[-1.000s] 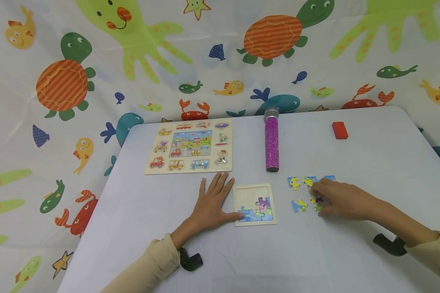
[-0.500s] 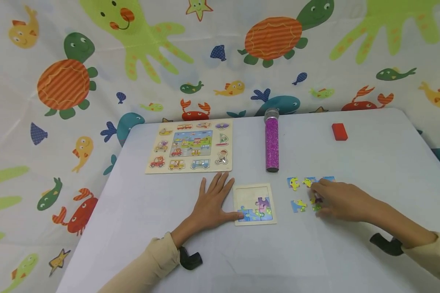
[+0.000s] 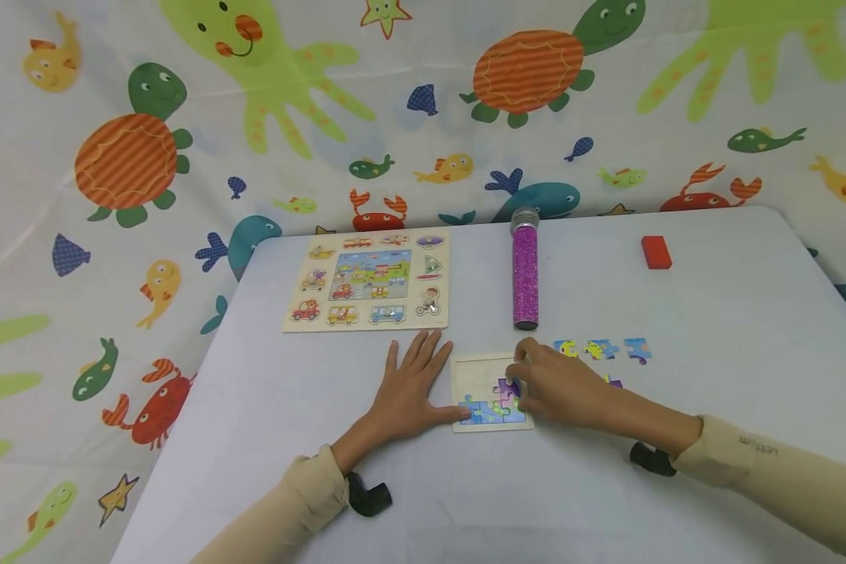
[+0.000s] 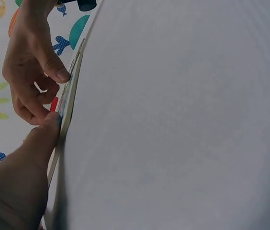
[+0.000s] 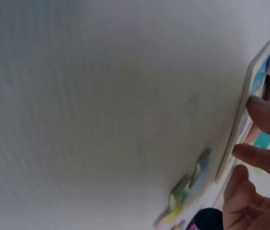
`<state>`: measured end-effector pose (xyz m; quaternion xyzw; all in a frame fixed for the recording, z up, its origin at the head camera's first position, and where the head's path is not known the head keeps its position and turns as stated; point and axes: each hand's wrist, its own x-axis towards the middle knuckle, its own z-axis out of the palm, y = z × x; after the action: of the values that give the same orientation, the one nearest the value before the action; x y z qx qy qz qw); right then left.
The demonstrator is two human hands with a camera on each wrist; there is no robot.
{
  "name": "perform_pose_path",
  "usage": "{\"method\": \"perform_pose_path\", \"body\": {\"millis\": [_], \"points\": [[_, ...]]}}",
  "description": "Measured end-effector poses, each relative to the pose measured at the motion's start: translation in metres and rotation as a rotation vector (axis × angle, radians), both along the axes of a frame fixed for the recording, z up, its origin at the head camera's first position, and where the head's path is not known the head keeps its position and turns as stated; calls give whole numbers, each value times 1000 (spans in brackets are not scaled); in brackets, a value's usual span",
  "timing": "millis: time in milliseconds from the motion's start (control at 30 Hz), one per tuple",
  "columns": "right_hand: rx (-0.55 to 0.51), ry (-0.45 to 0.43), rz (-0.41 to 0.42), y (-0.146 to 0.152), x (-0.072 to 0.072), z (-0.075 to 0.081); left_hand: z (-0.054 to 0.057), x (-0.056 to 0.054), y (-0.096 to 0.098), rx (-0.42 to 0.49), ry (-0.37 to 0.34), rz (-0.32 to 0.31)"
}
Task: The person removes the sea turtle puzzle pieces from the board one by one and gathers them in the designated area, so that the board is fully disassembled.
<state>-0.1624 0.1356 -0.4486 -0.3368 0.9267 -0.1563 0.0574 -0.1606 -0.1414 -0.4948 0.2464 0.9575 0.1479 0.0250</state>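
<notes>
My left hand (image 3: 400, 401) lies with its fingers spread on the white table, and its thumb rests on the lower left of a small wooden puzzle tray (image 3: 479, 358). Several joined puzzle pieces (image 3: 489, 411) fill the tray's lower part, with a purple piece above them on the right. My right hand (image 3: 564, 384) is over the tray's right edge, its fingers bent beside the purple piece. In the right wrist view its fingertips (image 5: 257, 103) stand apart at the tray edge, and no piece shows between them. Loose puzzle pieces (image 3: 637, 349) lie to the right, some hidden by this hand.
Beyond the left hand lies a larger wooden vehicle puzzle board (image 3: 435, 321). A glittery purple microphone (image 3: 526, 274) stretches along the table behind the tray. At the back right is a red block (image 3: 656, 252), and a sea-animal cloth (image 3: 366, 94) hangs behind the table.
My right hand has moved left from the loose pieces to the tray's right edge, uncovering more of the loose top row. The left hand keeps its place.
</notes>
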Motion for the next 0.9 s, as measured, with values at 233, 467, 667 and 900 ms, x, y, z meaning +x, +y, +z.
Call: {"method": "perform_pose_path", "body": {"millis": [233, 467, 667, 900], "points": [[-73, -47, -43, -4, 1, -5, 0, -1, -1, -15, 19, 5], [-108, -97, -88, -5, 1, -5, 2, -1, 1, -19, -10, 1], [-140, -97, -91, -5, 1, -5, 1, -1, 1, -7, 7, -2], [-212, -117, -90, -3, -2, -9, 0, -1, 1, 6, 19, -7]]}}
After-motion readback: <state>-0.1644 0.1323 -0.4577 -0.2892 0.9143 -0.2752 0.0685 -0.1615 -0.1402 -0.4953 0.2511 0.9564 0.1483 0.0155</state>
